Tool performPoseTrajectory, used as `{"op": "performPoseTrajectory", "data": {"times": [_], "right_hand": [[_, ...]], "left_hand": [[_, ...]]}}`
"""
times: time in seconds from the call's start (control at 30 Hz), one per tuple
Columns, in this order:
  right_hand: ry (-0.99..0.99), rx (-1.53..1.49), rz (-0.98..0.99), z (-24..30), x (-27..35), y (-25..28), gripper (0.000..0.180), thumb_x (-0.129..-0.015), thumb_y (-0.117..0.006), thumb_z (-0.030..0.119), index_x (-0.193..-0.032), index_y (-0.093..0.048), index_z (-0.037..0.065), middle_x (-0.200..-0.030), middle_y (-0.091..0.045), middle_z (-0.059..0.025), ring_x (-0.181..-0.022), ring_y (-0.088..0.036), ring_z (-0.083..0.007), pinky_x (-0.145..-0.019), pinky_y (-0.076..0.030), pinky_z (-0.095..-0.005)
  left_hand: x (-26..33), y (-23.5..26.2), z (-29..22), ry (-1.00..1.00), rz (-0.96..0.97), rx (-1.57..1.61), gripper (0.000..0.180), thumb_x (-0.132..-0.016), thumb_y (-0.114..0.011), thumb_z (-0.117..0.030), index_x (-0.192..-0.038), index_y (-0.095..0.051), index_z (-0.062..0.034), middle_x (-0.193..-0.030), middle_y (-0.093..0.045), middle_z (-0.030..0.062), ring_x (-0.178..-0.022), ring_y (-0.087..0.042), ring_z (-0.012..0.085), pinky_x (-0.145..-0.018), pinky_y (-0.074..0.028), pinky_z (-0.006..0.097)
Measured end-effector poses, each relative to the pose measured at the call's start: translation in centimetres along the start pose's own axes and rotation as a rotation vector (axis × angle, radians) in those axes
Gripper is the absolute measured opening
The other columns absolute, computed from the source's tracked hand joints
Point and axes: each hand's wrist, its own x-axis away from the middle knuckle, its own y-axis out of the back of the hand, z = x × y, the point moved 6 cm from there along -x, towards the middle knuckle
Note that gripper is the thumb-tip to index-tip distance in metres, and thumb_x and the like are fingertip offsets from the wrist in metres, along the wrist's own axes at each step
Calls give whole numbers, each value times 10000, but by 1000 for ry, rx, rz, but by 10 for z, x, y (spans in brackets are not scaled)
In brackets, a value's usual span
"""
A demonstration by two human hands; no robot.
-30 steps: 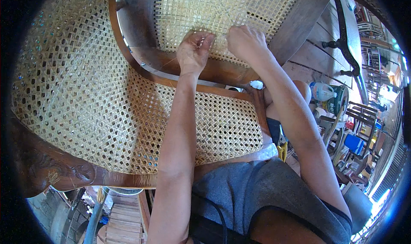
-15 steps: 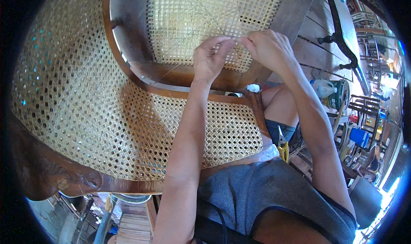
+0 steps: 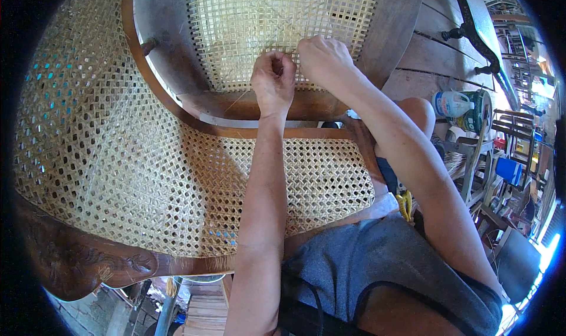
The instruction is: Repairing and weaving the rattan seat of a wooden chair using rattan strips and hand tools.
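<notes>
A wooden seat frame [image 3: 227, 105] holds a woven cane panel [image 3: 247, 29], its strands set in an open square grid with a few diagonal ones. My left hand [image 3: 273, 85] is curled over the panel's near edge, thumb and fingertips pinched together. Close to its right, my right hand [image 3: 324, 60] is closed over the panel with its knuckles up. Whatever is between the fingers of either hand is too thin or hidden to make out. Nearer my body spreads a finished-looking cane backrest [image 3: 318, 177] in a carved wooden frame [image 3: 118, 259].
Yellow-handled pliers [image 3: 404, 205] lie by my lap, partly behind my right forearm. A small white object [image 3: 352, 114] rests at the frame's corner. To the right are a plastic jug [image 3: 453, 105], a blue container [image 3: 508, 171] and stacked wooden chair parts [image 3: 513, 132].
My right hand has moved left and turned knuckles up. My left hand has shifted slightly down and its fingers have curled in. The view has shifted a little.
</notes>
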Motion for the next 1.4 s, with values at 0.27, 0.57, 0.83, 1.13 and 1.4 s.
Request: {"op": "performPoseTrajectory", "data": {"times": [0.27, 0.57, 0.83, 1.13, 1.4], "right_hand": [[-40, 41, 110, -12, 2, 6, 174, -794, -613, 110, -899, -705, 6, -918, -707, -178, -878, -705, -325, -739, -562, -424], [3, 179, 95, -29, 11, 25, 211, -870, -586, 208, -882, -718, 44, -917, -714, -154, -866, -700, -327, -752, -554, -436], [-64, -28, -165, -78, 30, 41, 310, -939, -551, 314, -895, -699, 45, -831, -699, -160, -787, -685, -337, -719, -541, -416], [429, -528, -45, -27, 19, 20, 285, -869, -635, 270, -1049, -603, 52, -824, -635, -127, -758, -640, -257, -728, -510, -389], [464, -255, -13, -9, -9, 6, 283, -909, -584, 346, -1021, -567, 86, -842, -660, -156, -776, -657, -359, -699, -496, -485]], "left_hand": [[-6, -11, -4, -55, 62, -226, 83, -861, -664, -100, -926, -684, -51, -840, -645, 106, -766, -651, 193, -707, -521, 314], [7, -10, 4, -46, -14, -197, 191, -798, -706, -49, -984, -717, -92, -989, -597, 96, -948, -615, 212, -798, -522, 340], [13, 0, 2, -96, -115, -253, 174, -812, -699, -67, -983, -685, -40, -962, -609, 80, -937, -617, 208, -797, -516, 325], [15, -4, 17, -17, -54, -88, 137, -828, -689, -125, -900, -618, -32, -830, -611, 112, -738, -593, 262, -728, -491, 387], [14, -4, -1, -187, -99, -382, 140, -809, -677, -143, -877, -601, -48, -825, -614, 103, -778, -580, 277, -765, -436, 404]]}}
